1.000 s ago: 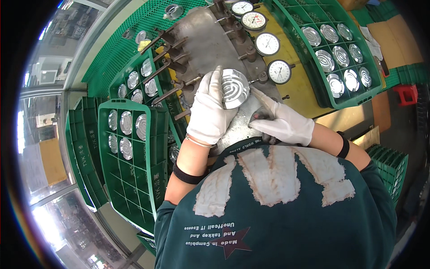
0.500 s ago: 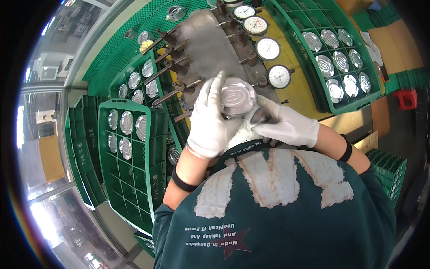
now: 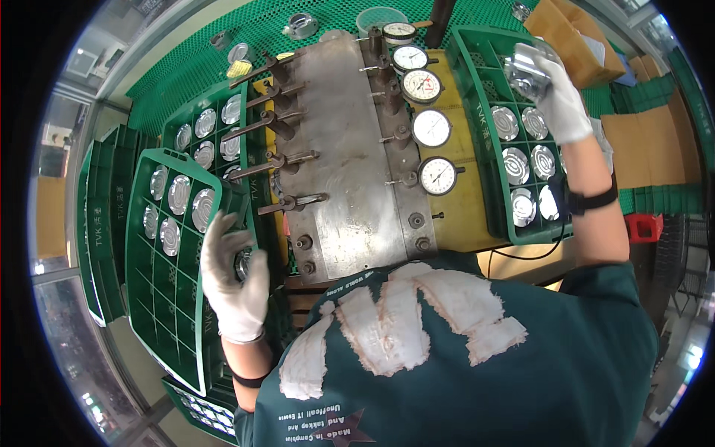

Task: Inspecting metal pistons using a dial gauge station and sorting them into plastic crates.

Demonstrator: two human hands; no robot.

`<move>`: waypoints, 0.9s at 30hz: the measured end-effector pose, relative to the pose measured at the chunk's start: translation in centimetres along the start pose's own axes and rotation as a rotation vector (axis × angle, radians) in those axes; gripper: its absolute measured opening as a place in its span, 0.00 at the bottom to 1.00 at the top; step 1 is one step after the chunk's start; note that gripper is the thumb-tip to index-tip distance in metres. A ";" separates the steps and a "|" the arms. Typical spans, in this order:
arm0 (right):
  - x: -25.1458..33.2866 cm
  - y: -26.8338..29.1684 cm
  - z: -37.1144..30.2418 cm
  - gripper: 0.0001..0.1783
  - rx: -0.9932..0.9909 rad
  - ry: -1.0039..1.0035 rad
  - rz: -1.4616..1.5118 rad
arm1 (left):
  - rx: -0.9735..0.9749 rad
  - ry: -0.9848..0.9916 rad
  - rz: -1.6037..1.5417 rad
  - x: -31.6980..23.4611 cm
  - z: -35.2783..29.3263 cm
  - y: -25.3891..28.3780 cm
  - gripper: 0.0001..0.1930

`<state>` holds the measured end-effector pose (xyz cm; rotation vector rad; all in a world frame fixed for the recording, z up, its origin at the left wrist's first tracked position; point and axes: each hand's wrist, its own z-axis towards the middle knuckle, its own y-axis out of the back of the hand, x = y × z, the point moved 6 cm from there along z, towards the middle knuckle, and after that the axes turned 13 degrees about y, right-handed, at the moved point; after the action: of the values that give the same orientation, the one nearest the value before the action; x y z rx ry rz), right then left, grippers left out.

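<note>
My right hand (image 3: 566, 108), in a white glove, grips a shiny metal piston (image 3: 527, 72) over the far part of the right green divided tray (image 3: 477, 127). Several pistons stand in the compartments nearer to me. My left hand (image 3: 234, 287), also gloved, is raised beside the left green divided tray (image 3: 167, 276), its fingers and thumb apart. Another piston (image 3: 242, 264) shows partly behind that hand; whether they touch I cannot tell. Between my hands lies a long, bare steel plate (image 3: 350, 164), flanked by metal clamps (image 3: 279, 160) and round dial gauges (image 3: 438, 176).
A second tray of pistons (image 3: 205, 123) sits behind the left one, and more green trays (image 3: 104, 223) lean at the far left. Green mesh matting (image 3: 179, 82) covers the back, with a loose metal part (image 3: 302, 27) on it. A cardboard box (image 3: 573, 41) stands at the far right.
Both hands held a piston above the plate's near end. My right hand has moved far right with a piston over the tray; my left hand has let go and moved left.
</note>
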<state>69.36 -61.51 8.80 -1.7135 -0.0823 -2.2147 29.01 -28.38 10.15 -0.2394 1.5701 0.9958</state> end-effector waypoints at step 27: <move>-2.7 5.2 -5.7 0.24 0.267 -0.237 -0.682 | 0.383 0.039 1.129 3.7 12.2 5.8 0.24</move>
<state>66.18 -67.17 3.90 -1.9737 -1.1133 -2.2539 32.94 -14.92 10.31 1.0054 1.8914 1.4702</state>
